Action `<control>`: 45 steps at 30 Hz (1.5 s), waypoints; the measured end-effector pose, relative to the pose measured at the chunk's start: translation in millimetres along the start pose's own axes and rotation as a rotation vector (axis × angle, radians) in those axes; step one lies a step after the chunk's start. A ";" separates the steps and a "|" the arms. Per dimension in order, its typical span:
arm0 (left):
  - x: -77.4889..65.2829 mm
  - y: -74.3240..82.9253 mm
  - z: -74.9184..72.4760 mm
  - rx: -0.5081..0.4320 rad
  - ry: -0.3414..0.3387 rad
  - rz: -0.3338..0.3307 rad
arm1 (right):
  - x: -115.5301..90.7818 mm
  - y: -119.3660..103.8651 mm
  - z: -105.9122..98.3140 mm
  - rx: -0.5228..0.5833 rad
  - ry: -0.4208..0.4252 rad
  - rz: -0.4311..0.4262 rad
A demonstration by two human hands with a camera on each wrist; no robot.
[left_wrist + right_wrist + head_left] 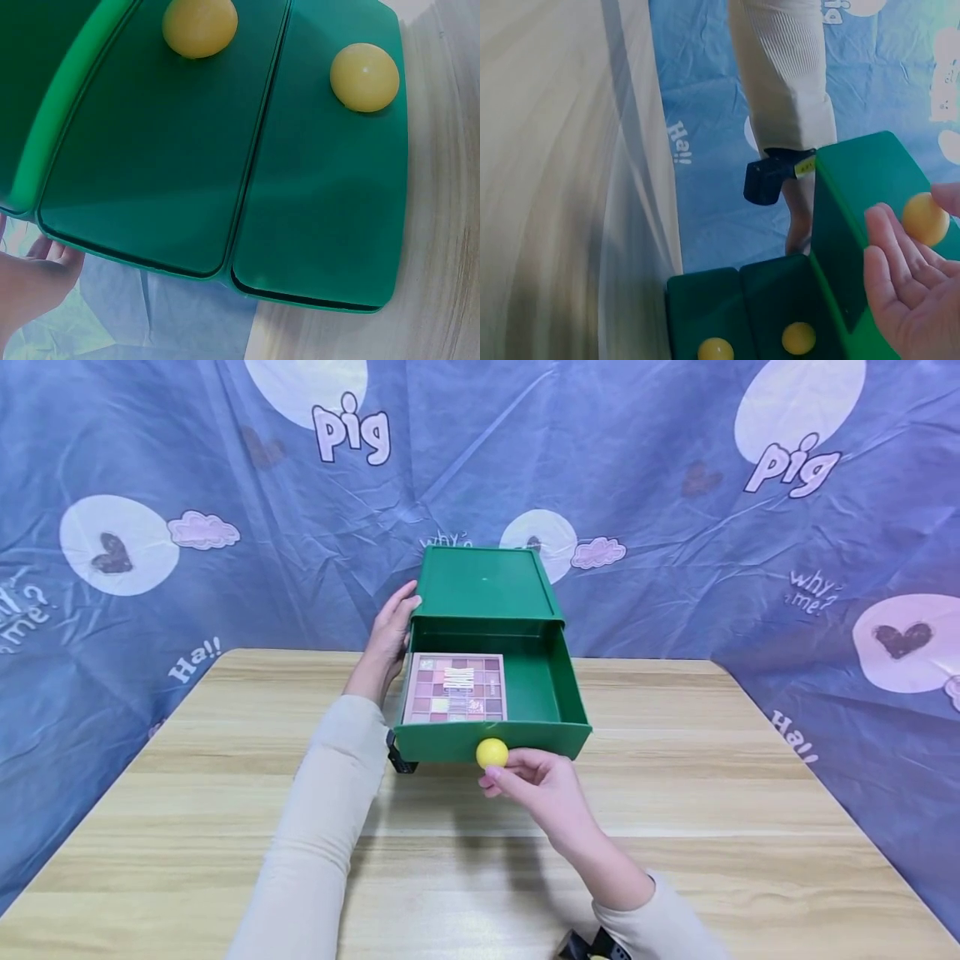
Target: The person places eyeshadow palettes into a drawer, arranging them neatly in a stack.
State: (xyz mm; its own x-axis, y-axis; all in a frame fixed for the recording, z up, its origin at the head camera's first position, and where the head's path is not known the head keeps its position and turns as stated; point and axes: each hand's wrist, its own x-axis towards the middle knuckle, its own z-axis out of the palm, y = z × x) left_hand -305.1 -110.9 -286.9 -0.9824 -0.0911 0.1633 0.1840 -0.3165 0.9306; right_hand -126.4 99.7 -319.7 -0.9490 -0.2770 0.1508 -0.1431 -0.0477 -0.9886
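Note:
A green drawer cabinet (487,581) stands on the table with its top drawer (442,743) pulled out. Inside that drawer, against the left side, lies a pink makeup palette (459,702) with a grid of colored squares. My right hand (543,789) pinches the round yellow knob (492,752) on the drawer front between thumb and fingers. Against the cabinet's left side rests my left hand (390,635), its fingers extended along the wall. The left wrist view shows two lower drawers (150,165) closed, each with a yellow knob (364,77).
Under the cabinet spreads a wooden table (675,777). A blue printed cloth (637,435) hangs behind and at both sides. Black wrist devices (769,180) are strapped to both arms. The drawer's right half shows its bare green bottom (531,681).

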 end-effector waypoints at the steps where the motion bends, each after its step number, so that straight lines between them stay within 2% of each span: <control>1: -0.1 0.0 -0.1 0.002 0.001 -0.003 | 0.4 1.2 1.4 0.016 0.019 -0.012; 4: -0.6 0.6 -0.2 -0.002 0.003 -0.007 | 2.9 11.0 2.3 0.035 0.049 -0.080; 5: -0.8 0.9 -0.3 -0.001 0.001 -0.007 | 8.3 28.0 -1.8 0.051 0.041 -0.128; 8: -1.0 1.5 -0.5 0.001 -0.001 -0.006 | 18.5 56.2 -9.6 0.057 0.024 -0.215; 11: -1.1 1.5 -0.5 0.000 -0.002 0.000 | 23.5 62.1 -10.8 0.058 0.045 -0.214; 12: -1.2 1.4 -0.5 -0.002 -0.003 0.000 | 20.1 48.2 -6.7 0.045 0.063 -0.188; 15: -0.8 0.8 0.0 -0.010 -0.001 0.003 | 24.3 44.4 -5.0 0.041 0.094 -0.179; 19: -1.1 0.9 0.4 -0.022 -0.004 -0.001 | 45.7 75.4 -14.3 0.023 0.111 -0.206; 26: -2.0 1.6 1.0 -0.006 -0.001 -0.005 | 93.5 132.2 -32.9 0.012 0.167 -0.198; 30: -2.3 1.7 1.3 0.015 0.002 -0.003 | 108.3 138.7 -38.5 0.034 0.161 -0.199; 34: -2.3 1.3 1.3 -0.004 0.007 -0.001 | 113.9 127.5 -39.0 0.031 0.118 -0.212; 41: -0.7 0.0 0.7 0.002 0.003 0.004 | 74.4 9.8 -4.2 -0.046 0.170 -0.069; 45: -0.3 0.1 0.8 -0.009 0.008 -0.002 | 78.2 -4.6 -1.8 -0.042 0.172 -0.017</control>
State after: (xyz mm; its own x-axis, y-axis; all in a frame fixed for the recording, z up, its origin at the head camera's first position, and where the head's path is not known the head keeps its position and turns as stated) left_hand -304.9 -110.1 -286.6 -0.9824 -0.0983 0.1589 0.1827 -0.3250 0.9279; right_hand -200.4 80.0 -303.4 -0.9799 -0.1084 0.1677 -0.1677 -0.0095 -0.9858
